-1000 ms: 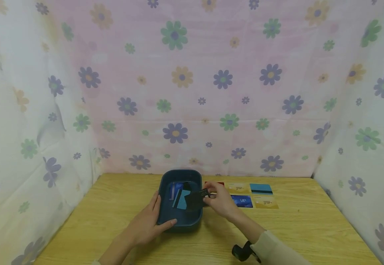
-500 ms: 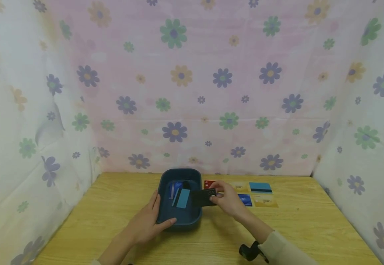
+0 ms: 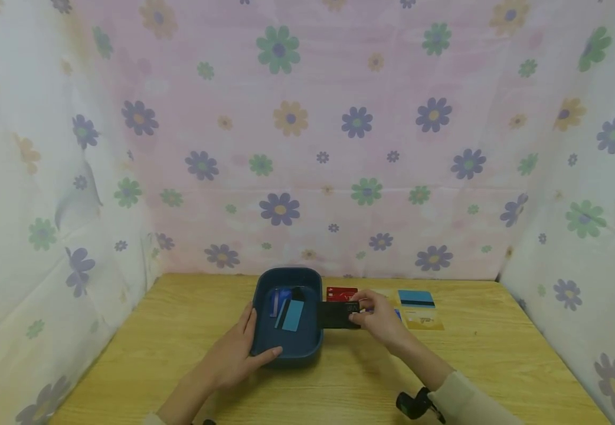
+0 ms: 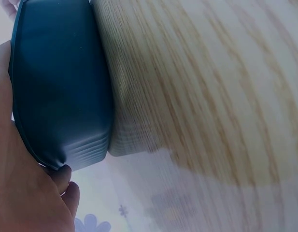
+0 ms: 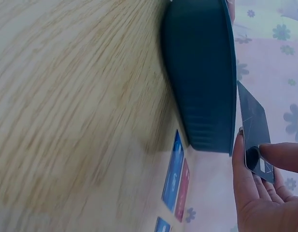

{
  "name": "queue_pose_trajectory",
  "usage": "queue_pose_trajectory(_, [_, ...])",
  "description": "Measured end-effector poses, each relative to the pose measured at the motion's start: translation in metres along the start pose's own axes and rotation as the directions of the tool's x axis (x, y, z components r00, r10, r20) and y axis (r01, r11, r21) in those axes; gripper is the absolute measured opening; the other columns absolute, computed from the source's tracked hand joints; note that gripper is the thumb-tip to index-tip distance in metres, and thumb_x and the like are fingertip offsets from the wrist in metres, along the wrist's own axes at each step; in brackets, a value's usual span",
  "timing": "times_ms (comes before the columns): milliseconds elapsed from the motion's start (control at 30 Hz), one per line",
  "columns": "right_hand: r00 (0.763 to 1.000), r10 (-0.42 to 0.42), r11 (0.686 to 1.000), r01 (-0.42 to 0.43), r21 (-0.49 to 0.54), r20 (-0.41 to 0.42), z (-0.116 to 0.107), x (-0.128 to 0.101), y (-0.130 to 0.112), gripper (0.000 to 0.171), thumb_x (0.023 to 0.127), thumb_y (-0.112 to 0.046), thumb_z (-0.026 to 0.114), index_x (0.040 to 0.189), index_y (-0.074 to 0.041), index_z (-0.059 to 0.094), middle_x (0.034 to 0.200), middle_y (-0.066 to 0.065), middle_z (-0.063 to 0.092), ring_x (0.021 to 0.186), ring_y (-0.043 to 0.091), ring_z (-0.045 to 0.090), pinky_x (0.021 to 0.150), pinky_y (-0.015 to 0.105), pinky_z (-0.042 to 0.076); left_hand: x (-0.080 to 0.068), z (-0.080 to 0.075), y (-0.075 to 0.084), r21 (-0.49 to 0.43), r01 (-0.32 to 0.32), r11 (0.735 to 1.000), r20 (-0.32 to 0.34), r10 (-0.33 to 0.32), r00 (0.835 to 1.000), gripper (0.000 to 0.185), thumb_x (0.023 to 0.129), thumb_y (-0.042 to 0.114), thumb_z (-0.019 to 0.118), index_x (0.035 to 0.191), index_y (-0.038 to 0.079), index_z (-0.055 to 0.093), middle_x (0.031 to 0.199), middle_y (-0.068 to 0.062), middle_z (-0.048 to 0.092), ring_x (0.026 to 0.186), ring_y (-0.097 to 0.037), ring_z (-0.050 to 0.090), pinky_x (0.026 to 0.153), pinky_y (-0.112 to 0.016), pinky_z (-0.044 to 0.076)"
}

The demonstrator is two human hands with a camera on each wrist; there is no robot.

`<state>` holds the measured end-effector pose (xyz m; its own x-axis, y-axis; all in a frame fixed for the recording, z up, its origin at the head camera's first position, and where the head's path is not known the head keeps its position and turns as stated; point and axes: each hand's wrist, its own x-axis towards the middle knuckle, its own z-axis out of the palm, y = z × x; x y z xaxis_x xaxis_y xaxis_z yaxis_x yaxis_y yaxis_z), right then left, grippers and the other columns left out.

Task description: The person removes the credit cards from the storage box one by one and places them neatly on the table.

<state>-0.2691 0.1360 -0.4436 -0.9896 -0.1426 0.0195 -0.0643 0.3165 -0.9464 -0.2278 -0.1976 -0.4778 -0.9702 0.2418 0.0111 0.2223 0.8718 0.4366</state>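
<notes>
My right hand (image 3: 379,319) pinches a black VIP card (image 3: 336,315) between thumb and fingers. The card is held above the table at the right rim of a dark blue tray (image 3: 261,342), its left end close to that rim. In the right wrist view the card (image 5: 255,128) slants up beside the tray wall. My left hand (image 3: 228,354) holds the tray at its left side, thumb over the near rim, fingers along the left edge. Inside the tray lie a light blue striped card (image 3: 293,316), a blue card (image 3: 280,302) and a dark card (image 3: 298,293).
Right of the tray, cards lie in rows: a red card (image 3: 341,293), a light blue striped card (image 3: 416,298), a gold card (image 3: 423,319) and others partly behind my right hand. Flowered cloth (image 3: 307,147) surrounds the wooden table (image 3: 339,395). A black device (image 3: 416,404) sits by my right sleeve.
My right hand has moved right with the black card, from over the tray's inside to its right rim. The red card shows more now. My left hand and the tray stay put.
</notes>
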Motion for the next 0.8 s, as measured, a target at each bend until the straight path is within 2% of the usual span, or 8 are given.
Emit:
queue_pose_trajectory(67, [1.0, 0.001, 1.0, -0.001, 0.002, -0.008, -0.003, 0.0, 0.003, 0.031, 0.089, 0.003, 0.073, 0.119, -0.001, 0.065, 0.13, 0.028, 0.062, 0.116, 0.04, 0.063, 0.076, 0.045, 0.059, 0.0, 0.0, 0.0, 0.002, 0.002, 1.0, 0.002, -0.002, 1.0, 0.116, 0.09, 0.08, 0.052, 0.162, -0.002, 0.012, 0.171, -0.02, 0.003, 0.15, -0.045, 0.029, 0.114, -0.06, 0.035])
queue_pose_trajectory(233, [1.0, -0.001, 1.0, 0.001, 0.013, -0.017, -0.009, -0.002, 0.011, 0.032, 0.088, 0.006, 0.071, 0.12, 0.003, 0.063, 0.119, 0.025, 0.066, 0.096, 0.031, 0.068, 0.075, 0.047, 0.059, 0.0, -0.001, 0.001, 0.002, 0.006, 1.0, 0.005, -0.006, 1.0, 0.117, 0.089, 0.08, 0.052, 0.163, -0.001, 0.011, 0.171, -0.019, 0.003, 0.15, -0.045, 0.028, 0.115, -0.059, 0.035])
queue_pose_trajectory(400, [0.999, -0.004, 1.0, 0.004, -0.003, -0.035, -0.011, -0.004, 0.018, 0.031, 0.087, 0.006, 0.073, 0.117, 0.002, 0.065, 0.125, 0.026, 0.063, 0.106, 0.032, 0.065, 0.073, 0.043, 0.059, -0.001, -0.002, 0.001, 0.003, 0.006, 1.0, 0.007, -0.006, 1.0, 0.117, 0.089, 0.08, 0.051, 0.162, -0.002, 0.012, 0.171, -0.019, 0.003, 0.149, -0.045, 0.029, 0.114, -0.06, 0.036])
queue_pose_trajectory(600, [1.0, 0.019, 1.0, -0.019, 0.015, -0.018, -0.008, -0.006, 0.025, 0.031, 0.085, 0.01, 0.072, 0.114, 0.004, 0.064, 0.108, 0.021, 0.065, 0.074, 0.021, 0.058, 0.066, 0.041, 0.056, -0.001, -0.002, 0.001, 0.002, 0.003, 1.0, 0.006, -0.003, 1.0, 0.116, 0.09, 0.08, 0.051, 0.162, -0.002, 0.013, 0.171, -0.02, 0.003, 0.149, -0.046, 0.029, 0.114, -0.06, 0.036])
queue_pose_trajectory(800, [0.999, 0.036, 0.999, -0.036, -0.025, -0.007, 0.0, -0.011, 0.03, 0.028, 0.084, 0.011, 0.073, 0.109, 0.002, 0.062, 0.108, 0.019, 0.064, 0.07, 0.02, 0.055, 0.061, 0.038, 0.051, -0.001, -0.002, 0.0, 0.009, -0.007, 1.0, -0.002, 0.007, 1.0, 0.116, 0.089, 0.081, 0.051, 0.162, -0.003, 0.014, 0.17, -0.021, 0.004, 0.149, -0.046, 0.03, 0.113, -0.06, 0.037])
